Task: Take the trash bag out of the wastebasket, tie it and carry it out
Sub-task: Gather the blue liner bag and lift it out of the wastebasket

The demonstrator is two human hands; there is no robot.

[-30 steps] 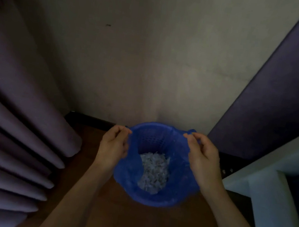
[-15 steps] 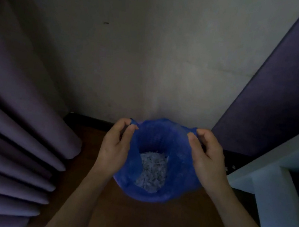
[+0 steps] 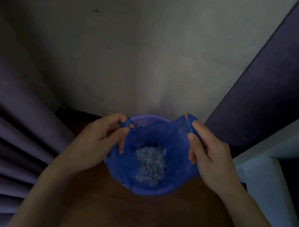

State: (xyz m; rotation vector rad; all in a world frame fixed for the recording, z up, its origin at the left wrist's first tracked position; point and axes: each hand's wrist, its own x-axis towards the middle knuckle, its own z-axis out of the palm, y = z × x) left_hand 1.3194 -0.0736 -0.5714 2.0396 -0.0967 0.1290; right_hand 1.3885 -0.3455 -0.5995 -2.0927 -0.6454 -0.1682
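A blue trash bag (image 3: 149, 139) sits inside a round purple wastebasket (image 3: 145, 118) on the brown floor against the wall. Pale shredded paper (image 3: 150, 166) fills the bag's bottom. My left hand (image 3: 97, 142) pinches the bag's left edge between thumb and fingers. My right hand (image 3: 209, 155) grips the bag's right edge, which is pulled up above the basket's rim. The far rim of the basket shows bare behind the bag; its near side is covered by the plastic.
A purple curtain (image 3: 8, 134) hangs in folds at the left. A dark purple panel (image 3: 271, 86) leans at the right, with white furniture (image 3: 277, 165) below it. A pale wall (image 3: 142, 56) stands behind the basket. The brown floor (image 3: 133, 216) lies in front.
Both hands have closed on the bag's edges and lifted them off the rim. The right edge has risen highest, and the basket's purple far rim now shows.
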